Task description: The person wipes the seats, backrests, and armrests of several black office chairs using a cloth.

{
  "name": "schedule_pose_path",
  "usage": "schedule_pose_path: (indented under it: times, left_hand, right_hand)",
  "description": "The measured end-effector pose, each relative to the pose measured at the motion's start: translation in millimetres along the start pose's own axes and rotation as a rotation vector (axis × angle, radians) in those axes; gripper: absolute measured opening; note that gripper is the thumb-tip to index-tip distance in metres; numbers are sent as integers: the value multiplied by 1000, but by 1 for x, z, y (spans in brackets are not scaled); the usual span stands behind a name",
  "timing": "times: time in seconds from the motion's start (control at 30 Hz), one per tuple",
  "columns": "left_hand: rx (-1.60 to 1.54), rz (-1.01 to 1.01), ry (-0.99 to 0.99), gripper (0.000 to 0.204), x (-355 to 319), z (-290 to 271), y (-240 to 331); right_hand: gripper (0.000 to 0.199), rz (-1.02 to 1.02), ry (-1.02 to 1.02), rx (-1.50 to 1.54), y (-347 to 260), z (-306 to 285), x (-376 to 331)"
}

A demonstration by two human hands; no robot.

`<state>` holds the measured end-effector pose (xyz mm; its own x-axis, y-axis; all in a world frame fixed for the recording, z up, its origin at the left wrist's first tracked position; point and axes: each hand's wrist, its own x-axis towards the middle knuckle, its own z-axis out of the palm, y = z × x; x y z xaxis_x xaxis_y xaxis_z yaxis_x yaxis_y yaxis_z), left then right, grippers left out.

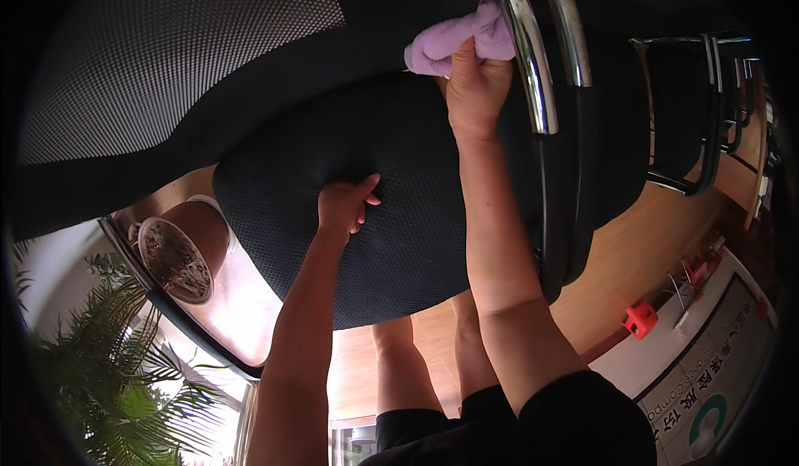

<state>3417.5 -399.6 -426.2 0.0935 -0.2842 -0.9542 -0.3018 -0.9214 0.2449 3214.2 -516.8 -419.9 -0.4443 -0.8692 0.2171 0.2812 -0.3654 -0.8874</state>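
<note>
A black chair with a fabric seat (399, 258) and a mesh backrest (250, 33) fills the middle and upper left. My right hand (478, 91) reaches far forward, closed around a bunched lilac cloth (454, 43). The cloth touches the shiny chrome part of the armrest frame (529, 50) at the seat's right side. Nearer to me, my left hand (343, 208) rests on the seat with its fingers loosely curled and its thumb stretched out. Nothing shows in that hand. Its palm side is partly hidden.
A second black chair (682, 116) stands to the right on the wooden floor (616, 250). A potted-soil planter (176, 258) and a leafy palm (125, 383) are at the left, past the chair's other armrest (175, 299). A red object (641, 319) sits near a white panel at the lower right.
</note>
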Motion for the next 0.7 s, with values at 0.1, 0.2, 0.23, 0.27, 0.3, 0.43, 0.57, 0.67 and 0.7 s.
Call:
schedule_pose_path:
  times: [0.1,0.2,0.23,0.27,0.3,0.43,0.57,0.67,0.7]
  left_hand:
    - [-9,5,-3,44,4,-3,-3]
    - [-7,8,-10,45,5,0,-3]
    - [-4,7,-10,45,6,0,-4]
    - [-2,11,-10,45,7,1,-3]
    - [-10,37,-28,45,8,2,-2]
    - [-20,66,-53,45,10,-3,-11]
    - [-32,69,-31,45,9,-8,-13]
    - [-11,108,18,45,6,0,-12]
    - [66,120,49,44,4,1,-11]
  right_hand:
    - [36,38,24,-55,22,-6,-6]
    - [43,129,-7,-141,50,-34,-17]
    - [45,170,-17,-157,59,-42,-21]
    - [43,150,-33,-332,65,-51,-21]
    - [41,128,-48,-507,71,-61,-20]
    - [36,100,-39,-1004,61,-65,-34]
    - [39,-72,212,-933,28,-37,-46]
    - [34,3,118,-1433,13,-21,-67]
    - [31,-168,17,-1442,21,-4,-76]
